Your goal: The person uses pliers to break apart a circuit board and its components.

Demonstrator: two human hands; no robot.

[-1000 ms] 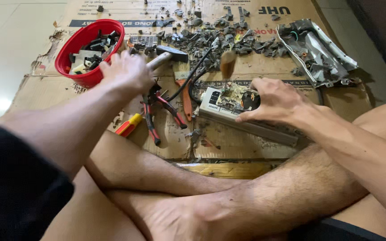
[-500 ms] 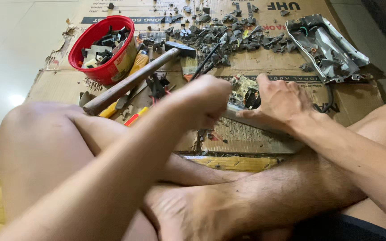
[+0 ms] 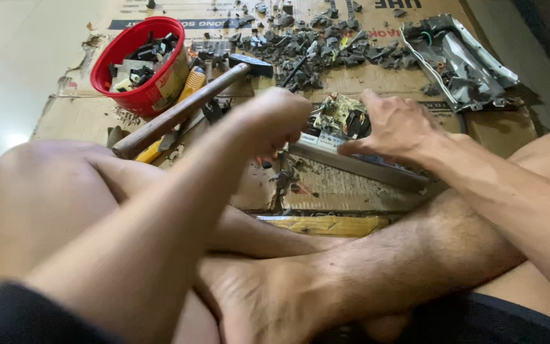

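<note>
My left hand is curled into a fist just left of a green circuit board. I see nothing in the fist, though its underside is hidden. A small red piece shows beneath it. My right hand presses down on the long metal chassis that carries the board, thumb at its near edge. A wooden-handled hammer lies loose on the cardboard, left of my left hand.
A red bowl of dark scrap parts stands at the back left, with a yellow-handled screwdriver beside it. Several broken dark bits litter the back. A bent metal casing lies at the back right. My crossed bare legs fill the foreground.
My left hand has left the hammer, which now lies on the cardboard. The hand has swung right to the circuit board. My right hand has stayed on the chassis.
</note>
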